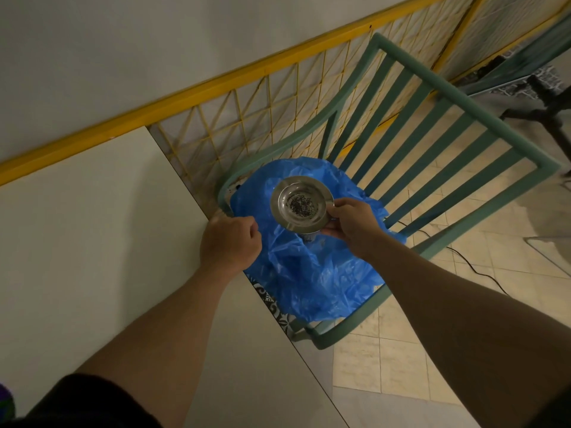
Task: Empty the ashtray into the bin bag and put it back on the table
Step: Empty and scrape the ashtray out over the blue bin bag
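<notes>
Table: pale top lying left of the bag; left hand: closing on the bag's near-left edge, beside the table corner; bag: blue, spreading over the chair seat; ashtray: steel, holding dark ash, hovering above the bag; right hand: gripping the ashtray's right rim; chair: green, slatted, standing under the bag.

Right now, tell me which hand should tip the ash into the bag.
The right hand. It already grips the metal ashtray by its rim, directly above the blue bin bag, with ash still in the dish. The left hand is busy pinching the bag's edge by the table.
</notes>
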